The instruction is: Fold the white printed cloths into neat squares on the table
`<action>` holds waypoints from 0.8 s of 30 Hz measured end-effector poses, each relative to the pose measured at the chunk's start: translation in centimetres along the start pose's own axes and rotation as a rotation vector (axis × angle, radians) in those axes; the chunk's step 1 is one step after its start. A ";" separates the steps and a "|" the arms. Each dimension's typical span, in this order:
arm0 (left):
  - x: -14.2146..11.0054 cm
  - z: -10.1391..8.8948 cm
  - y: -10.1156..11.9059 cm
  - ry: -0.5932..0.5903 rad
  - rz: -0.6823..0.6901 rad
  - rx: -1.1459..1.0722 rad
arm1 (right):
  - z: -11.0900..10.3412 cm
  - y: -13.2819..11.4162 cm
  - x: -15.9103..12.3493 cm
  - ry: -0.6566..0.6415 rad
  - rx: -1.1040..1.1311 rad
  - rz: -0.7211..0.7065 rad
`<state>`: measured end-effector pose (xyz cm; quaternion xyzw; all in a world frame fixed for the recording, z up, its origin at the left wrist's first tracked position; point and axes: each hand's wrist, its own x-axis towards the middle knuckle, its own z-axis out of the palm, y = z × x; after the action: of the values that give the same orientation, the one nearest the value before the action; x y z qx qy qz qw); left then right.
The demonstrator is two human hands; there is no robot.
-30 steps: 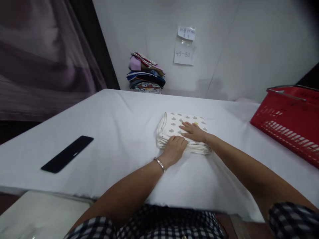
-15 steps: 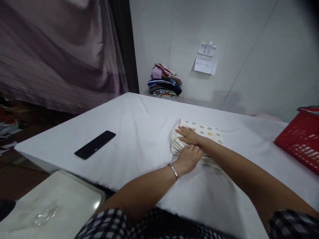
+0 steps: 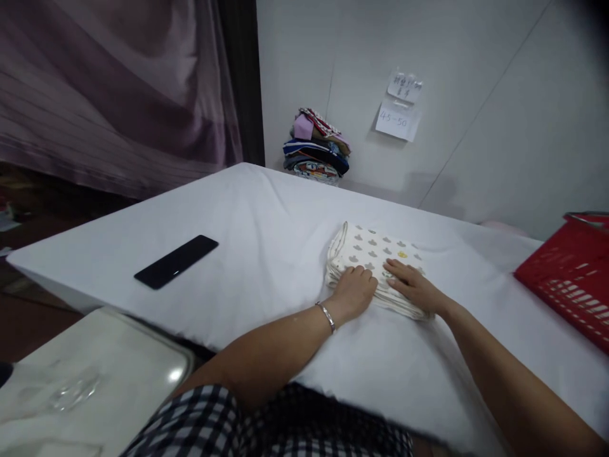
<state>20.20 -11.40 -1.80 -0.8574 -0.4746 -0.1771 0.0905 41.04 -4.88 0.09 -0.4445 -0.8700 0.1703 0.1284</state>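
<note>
Head view: folded cloth (image 3: pixel 366 247) is lying on the white-covered table (image 3: pixel 247 222).
Left hand (image 3: pixel 354 292): is resting, bent, at the cloth's near edge; whether pinching, cannot tell.
Right hand (image 3: pixel 413 287): is lying outstretched on top, gripping nothing.

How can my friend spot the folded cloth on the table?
Find the white-covered table. On it, between the flat black slab at left and the red basket at right, lies the folded cloth. Unlike the colourful pile of cloths by the wall, it is cream with small grey shapes and a yellow one.
</note>
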 end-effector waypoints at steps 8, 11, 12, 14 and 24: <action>-0.2 -1.2 -0.8 -0.018 0.011 -0.035 | 0.8 -2.1 -4.1 0.247 -0.007 -0.167; -0.5 -1.7 -1.2 -0.010 -0.006 -0.019 | 1.6 -2.4 -4.3 0.213 -0.149 -0.287; -0.6 -1.8 -1.4 -0.004 -0.017 -0.010 | 1.8 -2.4 -4.3 0.220 -0.190 -0.302; -1.0 -2.0 -1.9 0.013 -0.043 0.007 | 2.1 -2.6 -4.3 0.239 -0.258 -0.310; -2.0 -2.4 -3.5 0.036 -0.157 0.032 | 2.3 -2.8 -4.3 0.269 -0.303 -0.262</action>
<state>15.77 -11.91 -0.47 -0.8127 -0.5414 -0.1916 0.0989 40.60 -10.34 -1.19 -0.3607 -0.9110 -0.0410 0.1957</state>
